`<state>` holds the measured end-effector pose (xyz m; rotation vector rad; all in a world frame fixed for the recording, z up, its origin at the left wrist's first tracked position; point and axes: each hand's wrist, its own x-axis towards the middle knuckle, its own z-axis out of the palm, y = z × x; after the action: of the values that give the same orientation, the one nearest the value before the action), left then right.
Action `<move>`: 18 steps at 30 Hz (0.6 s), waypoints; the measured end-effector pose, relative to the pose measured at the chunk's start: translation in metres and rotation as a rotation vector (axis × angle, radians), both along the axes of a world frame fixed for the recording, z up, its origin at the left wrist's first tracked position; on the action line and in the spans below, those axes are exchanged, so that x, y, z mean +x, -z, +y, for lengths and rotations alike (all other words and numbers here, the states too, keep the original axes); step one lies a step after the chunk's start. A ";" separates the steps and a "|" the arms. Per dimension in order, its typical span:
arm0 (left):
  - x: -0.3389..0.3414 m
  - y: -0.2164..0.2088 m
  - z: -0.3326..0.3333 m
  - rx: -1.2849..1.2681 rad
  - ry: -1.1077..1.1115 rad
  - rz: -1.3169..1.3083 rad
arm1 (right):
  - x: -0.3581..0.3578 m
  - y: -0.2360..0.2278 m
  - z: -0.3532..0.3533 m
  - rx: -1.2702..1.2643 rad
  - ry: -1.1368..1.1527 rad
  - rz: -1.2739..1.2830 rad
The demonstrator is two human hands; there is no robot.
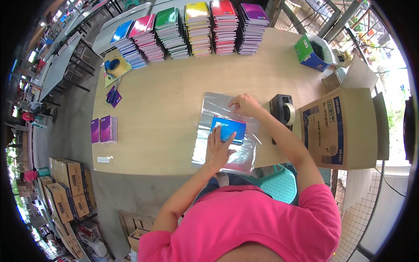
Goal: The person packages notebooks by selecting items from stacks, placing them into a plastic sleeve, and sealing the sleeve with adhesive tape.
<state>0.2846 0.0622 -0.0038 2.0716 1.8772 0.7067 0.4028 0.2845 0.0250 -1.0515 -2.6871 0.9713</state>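
Observation:
A blue spiral-bound notebook [238, 131] lies on a clear plastic sheet or bag [205, 146] near the table's front edge. My left hand [219, 151] rests on the notebook's lower left part with its fingers spread. Above the notebook, my right hand [245, 106] is over the far part of the plastic, its fingers curled in. Whether those fingers pinch the film cannot be made out. To the right of the plastic stands a black tape dispenser [281, 109] with a roll of tape.
Tall stacks of coloured notebooks [198, 30] line the table's far edge. Purple notebooks [104, 129], scissors [112, 93] and a yellow tape roll [114, 65] lie at left. An open cardboard box [345, 129] and a green-blue box [312, 54] stand at right. A turquoise stool [279, 185] is below.

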 end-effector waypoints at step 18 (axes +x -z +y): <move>0.029 0.032 -0.001 -0.049 -0.130 0.099 | 0.006 0.040 -0.133 0.466 0.272 0.263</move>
<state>0.3134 0.0612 -0.0356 2.0036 2.0766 0.5905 0.4090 0.1513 -0.0150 -1.0584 -2.3109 0.3753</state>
